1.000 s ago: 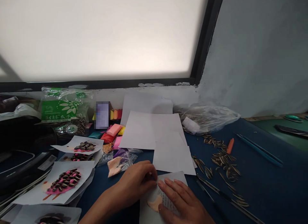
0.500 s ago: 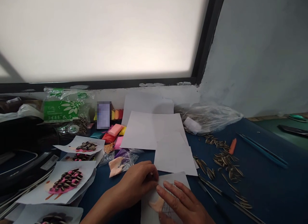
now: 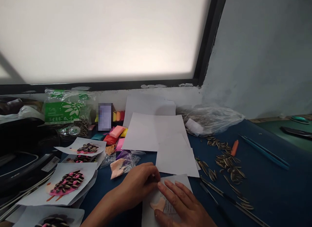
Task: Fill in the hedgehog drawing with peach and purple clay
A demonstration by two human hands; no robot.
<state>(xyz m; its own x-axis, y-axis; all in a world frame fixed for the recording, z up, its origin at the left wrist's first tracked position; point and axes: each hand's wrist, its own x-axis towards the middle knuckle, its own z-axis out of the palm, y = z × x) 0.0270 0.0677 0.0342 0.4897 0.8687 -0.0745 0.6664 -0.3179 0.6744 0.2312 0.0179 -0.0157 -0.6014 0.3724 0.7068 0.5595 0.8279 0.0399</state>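
Spreading right hand (image 3: 186,204) fingers across white rectangular paper (image 3: 179,179) with curved peach clay-like patch (image 3: 159,204) toward dark-blue worktop's (image 3: 275,191) near edge, probably for steadiness; curling left hand (image 3: 138,181) fingers by paper's far-left corner, cannot tell if pinching.

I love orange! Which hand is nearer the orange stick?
Right. In the picture, the right hand is below and left of the orange stick; the left hand is farther left.
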